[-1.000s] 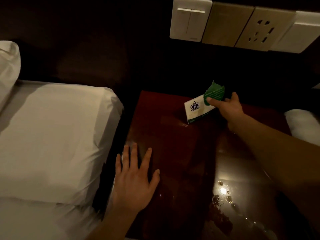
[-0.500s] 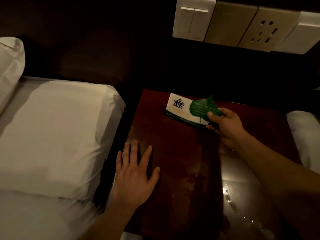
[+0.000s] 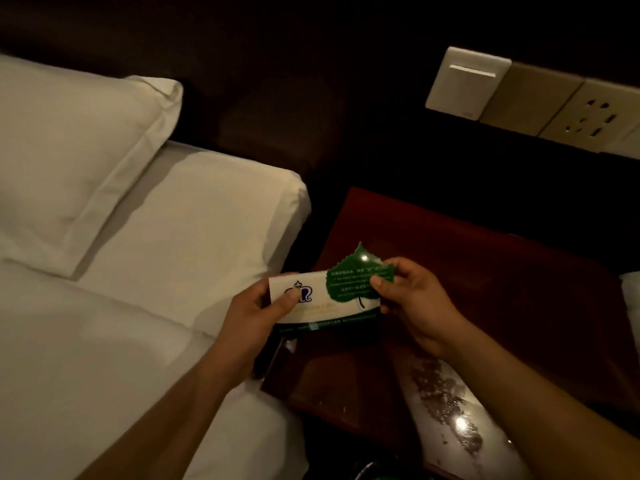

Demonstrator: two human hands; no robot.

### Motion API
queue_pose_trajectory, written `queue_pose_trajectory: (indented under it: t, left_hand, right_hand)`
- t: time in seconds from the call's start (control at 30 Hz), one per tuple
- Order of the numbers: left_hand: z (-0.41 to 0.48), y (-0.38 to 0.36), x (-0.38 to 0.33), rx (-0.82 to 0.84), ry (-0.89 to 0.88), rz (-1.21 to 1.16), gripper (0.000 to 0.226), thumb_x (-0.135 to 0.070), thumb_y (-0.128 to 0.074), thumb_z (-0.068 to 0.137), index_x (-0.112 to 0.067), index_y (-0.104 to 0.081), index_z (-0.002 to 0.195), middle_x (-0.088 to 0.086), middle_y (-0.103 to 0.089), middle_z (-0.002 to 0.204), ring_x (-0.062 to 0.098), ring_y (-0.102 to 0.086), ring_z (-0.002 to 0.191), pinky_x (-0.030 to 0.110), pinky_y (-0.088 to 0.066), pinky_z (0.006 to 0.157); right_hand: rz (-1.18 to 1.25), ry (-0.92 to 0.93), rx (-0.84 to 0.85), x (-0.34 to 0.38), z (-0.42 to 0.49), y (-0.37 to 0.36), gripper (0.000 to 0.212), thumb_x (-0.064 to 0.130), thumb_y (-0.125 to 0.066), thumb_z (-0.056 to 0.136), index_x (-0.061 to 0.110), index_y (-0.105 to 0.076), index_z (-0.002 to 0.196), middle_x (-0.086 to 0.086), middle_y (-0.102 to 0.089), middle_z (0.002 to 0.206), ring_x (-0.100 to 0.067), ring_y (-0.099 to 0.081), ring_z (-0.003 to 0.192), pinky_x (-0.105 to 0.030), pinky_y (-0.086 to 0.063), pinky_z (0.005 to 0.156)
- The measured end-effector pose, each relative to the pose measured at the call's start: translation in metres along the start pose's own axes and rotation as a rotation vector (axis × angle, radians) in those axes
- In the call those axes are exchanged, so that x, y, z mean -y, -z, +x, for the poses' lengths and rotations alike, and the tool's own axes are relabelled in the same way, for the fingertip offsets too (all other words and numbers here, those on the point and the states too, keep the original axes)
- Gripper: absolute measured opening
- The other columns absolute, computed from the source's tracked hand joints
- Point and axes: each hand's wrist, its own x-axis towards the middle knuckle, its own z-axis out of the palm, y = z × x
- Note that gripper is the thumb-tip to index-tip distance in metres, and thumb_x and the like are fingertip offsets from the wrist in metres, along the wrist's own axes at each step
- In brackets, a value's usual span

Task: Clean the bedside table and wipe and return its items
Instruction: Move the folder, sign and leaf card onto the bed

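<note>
Both hands hold cards above the left edge of the dark red bedside table [image 3: 485, 271]. My left hand [image 3: 256, 313] pinches the left end of a white card [image 3: 318, 306] with a blue crest and a green strip along its bottom. A green leaf-shaped card [image 3: 353, 275] with white print lies over the white card's right part, and my right hand [image 3: 412, 299] pinches its right edge between thumb and fingers. The table top shines, with wet spots near its front right.
A bed [image 3: 121, 341] with white sheets and a pillow [image 3: 69, 150] lies close on the left of the table. Wall switches [image 3: 464, 84] and a socket [image 3: 588, 119] sit on the dark headboard wall behind. Another white bed edge [image 3: 630, 292] shows at far right.
My left hand lifted off the table and took the white card's left end. My right hand brought the cards toward me, off the table's back. The camera view swung left.
</note>
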Motion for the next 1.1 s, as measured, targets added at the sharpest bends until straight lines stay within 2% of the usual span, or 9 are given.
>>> queue_pose_trajectory:
  t: [0.07,0.13,0.23,0.33,0.47,0.6,0.8,1.0,1.1]
  left_hand:
    - [-0.013,0.013,0.000,-0.042,0.052,-0.086,0.023,-0.025,-0.067,0.089,-0.019,-0.074,0.111,0.007,-0.077,0.108,0.027,-0.072,0.105,0.047,-0.058,0.090]
    - [-0.028,0.027,0.000,-0.088,0.076,-0.187,0.024,-0.025,-0.066,0.087,-0.017,-0.074,0.109,0.012,-0.076,0.108,0.032,-0.072,0.102,0.046,-0.060,0.081]
    - [-0.050,0.050,0.002,-0.169,0.075,-0.250,0.032,-0.027,-0.066,0.085,-0.011,-0.072,0.112,0.016,-0.075,0.110,0.036,-0.072,0.102,0.049,-0.060,0.079]
    - [-0.075,0.078,0.001,-0.293,0.063,-0.295,0.028,-0.020,-0.062,0.092,-0.005,-0.068,0.114,0.017,-0.075,0.109,0.037,-0.071,0.102,0.047,-0.062,0.079]
    - [-0.118,0.119,-0.001,-0.437,0.017,-0.317,0.024,-0.019,-0.059,0.094,-0.009,-0.070,0.113,0.014,-0.076,0.107,0.033,-0.073,0.098,0.042,-0.062,0.074]
    - [-0.164,0.164,0.004,-0.587,-0.017,-0.353,0.019,-0.019,-0.059,0.096,-0.012,-0.071,0.108,0.012,-0.077,0.104,0.029,-0.075,0.094,0.039,-0.063,0.071]
    - [-0.228,0.239,0.033,-0.798,-0.017,-0.391,0.015,-0.019,-0.061,0.095,-0.016,-0.075,0.099,0.012,-0.078,0.098,0.025,-0.076,0.085,0.035,-0.062,0.063]
    - [-0.296,0.330,0.074,-0.985,0.035,-0.507,0.015,-0.021,-0.064,0.093,-0.012,-0.071,0.103,0.009,-0.078,0.100,0.026,-0.074,0.092,0.044,-0.061,0.080]
    - [-0.327,0.369,0.090,-1.058,0.068,-0.583,0.015,-0.020,-0.063,0.094,-0.010,-0.069,0.104,0.011,-0.078,0.101,0.031,-0.073,0.097,0.046,-0.062,0.076]
  right_hand:
    - [-0.010,-0.005,0.021,-0.002,-0.001,-0.022,0.007,0.003,-0.061,0.092,0.008,-0.060,0.097,-0.003,-0.073,0.080,-0.013,-0.068,0.071,-0.023,-0.049,0.055]
    - [-0.045,-0.006,0.032,-0.006,-0.003,-0.043,0.006,0.004,-0.063,0.092,0.009,-0.060,0.095,-0.003,-0.075,0.081,-0.014,-0.070,0.072,-0.024,-0.051,0.055]
    - [-0.090,0.003,0.048,-0.011,-0.006,-0.073,0.008,0.008,-0.066,0.091,0.012,-0.063,0.098,-0.007,-0.076,0.092,-0.020,-0.071,0.080,-0.029,-0.054,0.061]
    - [-0.095,0.019,0.056,-0.010,-0.014,-0.104,0.019,0.012,-0.067,0.091,0.022,-0.064,0.106,-0.006,-0.073,0.103,-0.020,-0.073,0.088,-0.029,-0.058,0.065]
    - [-0.217,0.075,0.124,-0.004,-0.031,-0.144,0.026,0.017,-0.069,0.091,0.030,-0.061,0.113,0.003,-0.069,0.106,-0.011,-0.070,0.092,-0.028,-0.060,0.071]
    - [-0.272,0.102,0.213,-0.003,-0.053,-0.190,0.027,0.015,-0.069,0.090,0.032,-0.063,0.110,0.002,-0.069,0.103,-0.014,-0.068,0.093,-0.031,-0.061,0.075]
    - [-0.295,0.078,0.350,-0.026,-0.078,-0.268,0.026,0.012,-0.069,0.089,0.028,-0.065,0.109,0.001,-0.073,0.093,-0.018,-0.069,0.087,-0.029,-0.061,0.069]
    - [-0.380,0.034,0.490,-0.067,-0.110,-0.372,0.025,0.015,-0.068,0.091,0.027,-0.063,0.112,-0.005,-0.072,0.094,-0.015,-0.072,0.078,-0.035,-0.061,0.069]
    - [-0.398,0.027,0.562,-0.079,-0.127,-0.425,0.026,0.013,-0.068,0.090,0.025,-0.063,0.113,-0.003,-0.072,0.092,-0.015,-0.071,0.076,-0.034,-0.060,0.068]
